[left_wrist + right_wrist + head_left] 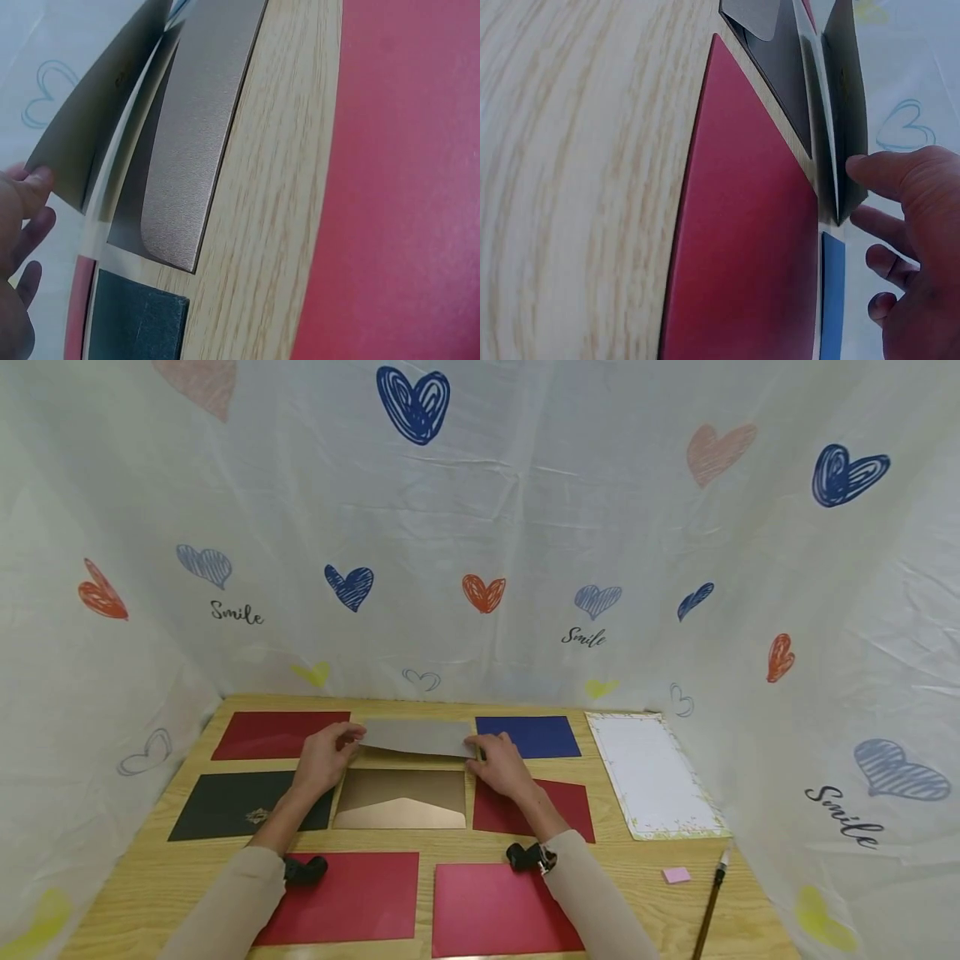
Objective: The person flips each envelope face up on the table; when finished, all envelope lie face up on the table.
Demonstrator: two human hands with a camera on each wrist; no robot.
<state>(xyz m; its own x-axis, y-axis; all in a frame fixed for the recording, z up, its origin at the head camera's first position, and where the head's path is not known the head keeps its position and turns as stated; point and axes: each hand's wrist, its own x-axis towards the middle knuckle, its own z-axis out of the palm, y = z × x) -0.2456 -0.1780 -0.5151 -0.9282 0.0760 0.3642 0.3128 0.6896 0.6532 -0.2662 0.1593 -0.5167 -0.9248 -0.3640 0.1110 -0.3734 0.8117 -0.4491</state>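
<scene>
A grey folded card (417, 737) is tilted up off the table at the back middle. My left hand (324, 762) pinches its left end between thumb and fingers, and my right hand (502, 763) pinches the right end. In the right wrist view, two leaves of the card (846, 97) meet at a point near the right thumb. Just in front of it lies a bronze envelope (367, 789) with a paler flap. A dark green envelope (217, 797) with a gold emblem is under the left forearm. Below the right wrist is a red envelope (570, 810).
A dark red envelope (262, 735) and a blue one (528, 737) flank the card. Two larger red envelopes (360, 897) lie in front. On the right are a bordered white sheet (652, 772), a pink eraser-like block (676, 875) and a brush (712, 897). White curtains (525, 527) enclose the table.
</scene>
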